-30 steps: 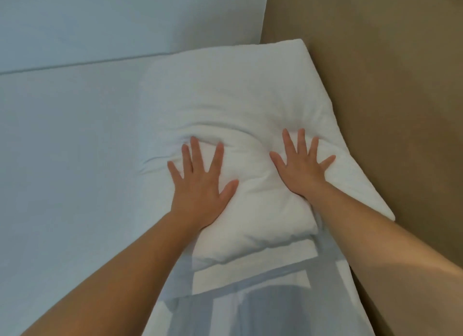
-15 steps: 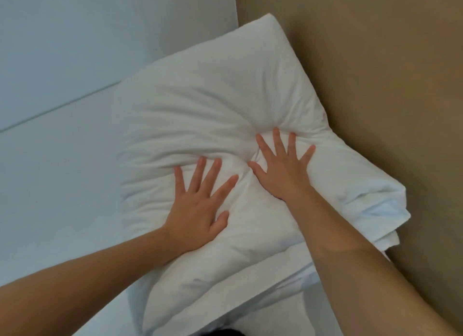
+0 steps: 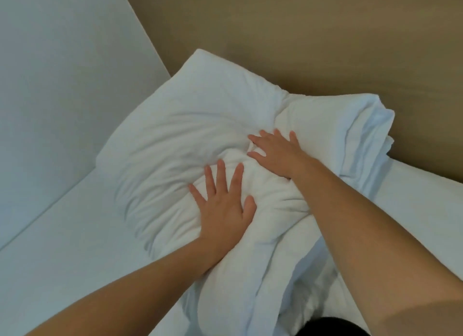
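Note:
A white pillow (image 3: 175,125) lies on the bed against the tan headboard. My left hand (image 3: 223,205) presses flat on its near middle with the fingers spread. My right hand (image 3: 278,150) presses flat a little farther back and to the right, fingers straight, and the pillow is dented and creased around both hands. Folded white bedding (image 3: 360,125) is bunched at the pillow's right side, by the headboard.
The white bed sheet (image 3: 50,248) spreads out to the left and front. A pale wall (image 3: 62,72) stands at the left, and the tan headboard (image 3: 300,35) runs across the back and right. A dark shape (image 3: 330,328) shows at the bottom edge.
The view has swung so the pillow sits more to the right. Both hands have shifted closer together on the pillow and still press it flat. More bunched bedding shows at the right.

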Tool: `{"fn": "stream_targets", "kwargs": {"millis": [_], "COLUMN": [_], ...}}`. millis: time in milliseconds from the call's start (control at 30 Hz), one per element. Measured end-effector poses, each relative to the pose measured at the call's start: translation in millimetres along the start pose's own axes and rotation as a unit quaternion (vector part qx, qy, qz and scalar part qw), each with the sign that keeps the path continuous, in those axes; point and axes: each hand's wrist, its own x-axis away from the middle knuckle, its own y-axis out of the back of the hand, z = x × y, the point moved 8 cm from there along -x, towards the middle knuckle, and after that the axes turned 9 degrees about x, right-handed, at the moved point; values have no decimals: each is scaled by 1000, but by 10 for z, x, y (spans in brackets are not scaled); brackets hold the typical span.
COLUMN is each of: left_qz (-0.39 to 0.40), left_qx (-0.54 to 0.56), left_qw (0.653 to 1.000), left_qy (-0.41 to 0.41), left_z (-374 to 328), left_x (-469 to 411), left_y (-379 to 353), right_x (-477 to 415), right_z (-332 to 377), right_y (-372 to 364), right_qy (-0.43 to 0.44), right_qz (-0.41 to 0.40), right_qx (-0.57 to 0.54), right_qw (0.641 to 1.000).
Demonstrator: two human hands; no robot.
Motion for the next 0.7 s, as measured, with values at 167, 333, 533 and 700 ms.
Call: {"fn": "stream_targets", "kwargs": {"millis": [167, 333, 533, 700], "left_qz": [18, 66, -14, -30], "left_qx": [66, 153, 132, 134], "left_qw": [997, 976, 957, 964], "left_qy": [-23, -143, -258, -226], "left_z": [-103, -108, 423, 581], "left_x": [31, 202, 168, 640], "left_y": [195, 444, 704, 643], "right_x": [797, 1495, 2238, 2919], "right_z": [112, 339, 894, 1195], "right_y": [160, 371, 298, 15], "right_qy": [-98, -181, -289, -353], "right_qz": [12, -2, -127, -247], "right_qx": [-45, 13, -97, -356], "right_qw": [994, 983, 944, 829]}}
